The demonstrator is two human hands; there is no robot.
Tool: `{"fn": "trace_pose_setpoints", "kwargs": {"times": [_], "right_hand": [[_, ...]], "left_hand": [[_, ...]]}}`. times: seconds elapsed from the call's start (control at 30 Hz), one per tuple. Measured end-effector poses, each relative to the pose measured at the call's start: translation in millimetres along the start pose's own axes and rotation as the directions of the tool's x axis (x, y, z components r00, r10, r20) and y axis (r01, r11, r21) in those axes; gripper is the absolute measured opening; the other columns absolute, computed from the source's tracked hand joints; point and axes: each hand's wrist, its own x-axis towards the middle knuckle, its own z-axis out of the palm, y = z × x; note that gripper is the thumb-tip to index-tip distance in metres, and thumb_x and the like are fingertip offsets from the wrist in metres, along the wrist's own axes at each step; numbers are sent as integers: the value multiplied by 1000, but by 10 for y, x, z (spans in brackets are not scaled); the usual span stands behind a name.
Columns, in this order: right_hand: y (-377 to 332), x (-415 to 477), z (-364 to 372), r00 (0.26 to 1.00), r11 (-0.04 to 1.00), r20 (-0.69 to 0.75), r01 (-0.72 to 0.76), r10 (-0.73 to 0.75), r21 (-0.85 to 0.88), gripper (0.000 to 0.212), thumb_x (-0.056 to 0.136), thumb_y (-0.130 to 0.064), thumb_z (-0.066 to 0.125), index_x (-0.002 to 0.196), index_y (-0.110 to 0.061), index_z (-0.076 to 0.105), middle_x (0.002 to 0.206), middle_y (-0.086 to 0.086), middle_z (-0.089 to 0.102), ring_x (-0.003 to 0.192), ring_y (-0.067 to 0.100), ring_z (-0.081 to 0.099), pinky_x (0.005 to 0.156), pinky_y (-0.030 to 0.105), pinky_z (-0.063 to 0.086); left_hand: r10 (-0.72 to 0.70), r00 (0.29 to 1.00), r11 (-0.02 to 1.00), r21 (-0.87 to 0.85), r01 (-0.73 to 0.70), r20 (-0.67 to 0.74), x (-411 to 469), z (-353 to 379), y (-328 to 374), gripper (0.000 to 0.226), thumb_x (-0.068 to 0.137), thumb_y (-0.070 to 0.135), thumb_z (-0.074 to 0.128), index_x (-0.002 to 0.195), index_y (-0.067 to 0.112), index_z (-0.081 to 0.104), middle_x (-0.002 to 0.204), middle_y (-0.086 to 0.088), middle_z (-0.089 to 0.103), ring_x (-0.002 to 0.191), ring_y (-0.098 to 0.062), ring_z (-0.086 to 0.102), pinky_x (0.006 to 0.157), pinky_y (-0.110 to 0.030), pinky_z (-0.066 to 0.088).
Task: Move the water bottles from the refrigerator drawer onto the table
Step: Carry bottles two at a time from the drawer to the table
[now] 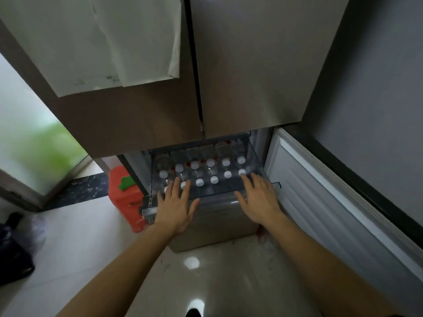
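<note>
Just below mid-frame, the left hand (176, 203) and right hand (259, 197) reach out flat, fingers straight and spread, gripping nothing. The left fingers overlap the front-left caps and the right fingertips lie beside the front-right cap, though whether they touch cannot be told. Clear water bottles (210, 163) with white caps stand upright in rows inside the pulled-out transparent drawer (217, 191) at centre frame.

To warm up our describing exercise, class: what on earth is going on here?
A person faces a refrigerator whose lower drawer is pulled out, packed with upright white-capped water bottles. Both hands reach toward it with fingers straight and spread: the left hand over the front-left bottles, the right hand beside the front-right cap. Neither grips a bottle yet.
</note>
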Motion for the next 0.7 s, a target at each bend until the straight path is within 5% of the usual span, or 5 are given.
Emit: {"fn": "trace_pose_setpoints", "kwargs": {"times": [0.2, 0.37, 0.5, 0.7], "right_hand": [[46, 724, 146, 998, 999, 62, 28, -30, 42, 59, 102, -50, 39, 152, -19, 31, 150, 17, 40, 132, 34, 43, 99, 44, 44], [20, 1278, 334, 986, 995, 156, 35, -49, 89, 54, 101, -44, 43, 150, -23, 35, 144, 19, 44, 122, 40, 51, 87, 46, 53], [-34, 1660, 448, 967, 995, 249, 28, -52, 99, 50, 99, -40, 48, 146, -24, 39, 142, 16, 46, 122, 39, 51, 93, 48, 50], [-112, 1984, 590, 943, 992, 329, 15, -55, 123, 54, 98, -39, 51, 150, -35, 34, 148, 13, 45, 122, 38, 53, 94, 45, 50]], "left_hand": [[11, 1000, 979, -204, -10, 3, 692, 195, -7, 62, 100, 56, 31, 148, 17, 35, 149, -16, 42, 135, -35, 41, 104, -50, 43], [3, 995, 979, -203, 18, 102, 1260, 313, -39, 61, 101, 50, 38, 152, 18, 28, 149, -22, 36, 134, -41, 37, 102, -53, 43], [-10, 978, 986, -161, 44, 209, 1658, 406, -82, 63, 101, 51, 37, 154, 24, 20, 156, -22, 26, 138, -42, 34, 105, -53, 42], [12, 951, 989, -142, 33, 309, 2035, 578, -146, 55, 101, 48, 37, 153, 38, 21, 151, -24, 35, 116, -41, 56, 93, -46, 52]]}}
